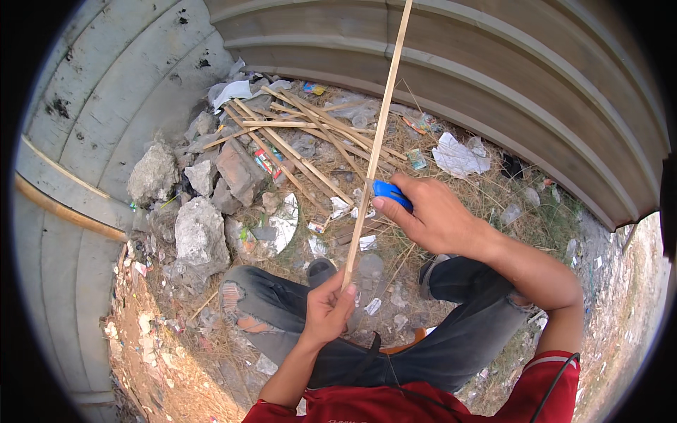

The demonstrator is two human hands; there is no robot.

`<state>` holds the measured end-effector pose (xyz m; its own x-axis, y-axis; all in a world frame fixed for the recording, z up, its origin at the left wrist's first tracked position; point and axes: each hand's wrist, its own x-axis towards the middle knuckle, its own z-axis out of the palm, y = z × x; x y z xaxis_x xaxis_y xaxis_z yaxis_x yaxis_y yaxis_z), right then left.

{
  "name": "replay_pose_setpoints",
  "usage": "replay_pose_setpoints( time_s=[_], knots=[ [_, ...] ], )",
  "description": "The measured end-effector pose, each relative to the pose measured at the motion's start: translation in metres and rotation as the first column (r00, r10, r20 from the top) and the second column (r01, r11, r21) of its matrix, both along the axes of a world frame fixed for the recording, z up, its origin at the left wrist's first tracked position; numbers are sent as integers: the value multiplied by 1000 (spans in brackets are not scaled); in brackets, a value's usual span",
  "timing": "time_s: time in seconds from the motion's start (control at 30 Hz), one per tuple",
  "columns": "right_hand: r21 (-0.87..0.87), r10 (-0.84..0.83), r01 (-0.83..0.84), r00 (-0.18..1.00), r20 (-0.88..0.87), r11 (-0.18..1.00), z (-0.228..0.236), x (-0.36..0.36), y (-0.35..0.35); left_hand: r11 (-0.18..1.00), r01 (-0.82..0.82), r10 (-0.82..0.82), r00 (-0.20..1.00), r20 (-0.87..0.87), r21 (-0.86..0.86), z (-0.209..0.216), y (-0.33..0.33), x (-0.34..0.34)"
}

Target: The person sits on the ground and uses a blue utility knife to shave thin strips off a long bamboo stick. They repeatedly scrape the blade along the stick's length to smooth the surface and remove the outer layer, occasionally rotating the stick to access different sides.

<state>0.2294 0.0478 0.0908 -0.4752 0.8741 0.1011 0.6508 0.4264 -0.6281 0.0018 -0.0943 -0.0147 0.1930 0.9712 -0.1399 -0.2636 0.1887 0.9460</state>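
Observation:
A long thin bamboo strip (381,120) stands out in front of me, rising from near my lap toward the top edge. Its lower end is gripped by my left hand (330,310), fingers wrapped round it. In my right hand (441,215) is a blue utility knife (392,194), the fist closed on its handle. The head of the knife meets the strip a little above my left hand; the blade itself is too small to make out. Beyond the strip, several similar strips (296,151) lie crossed in a loose pile on the ground.
Concrete rubble (201,233) is heaped at the left, against a pale corrugated metal sheet (134,77). A brown corrugated wall (493,84) curves across the back. Crumpled white paper (460,155) and other litter lie on dry grass. My bent knees frame the work.

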Motion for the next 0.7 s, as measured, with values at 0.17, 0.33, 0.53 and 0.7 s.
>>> replay_pose_setpoints(
  time_s=[0.17, 0.33, 0.53, 0.7],
  knots=[
    [-117, 238, -218, 948, 210, 969, -1, -18, -28, 996, -81, 81, 997, 4, 26, 3, 19, 12],
    [-143, 217, -186, 945, 244, 972, -10, -22, -26, 996, -92, 92, 996, 6, -1, 7, 22, 12],
    [-23, 167, -168, 945, 281, 986, -20, -22, -5, 994, -105, 105, 994, -25, -35, 5, 22, 5],
    [4, 162, -170, 945, 285, 985, -23, -22, 2, 997, -53, 55, 998, 29, -61, 11, 22, -5]
  ],
)
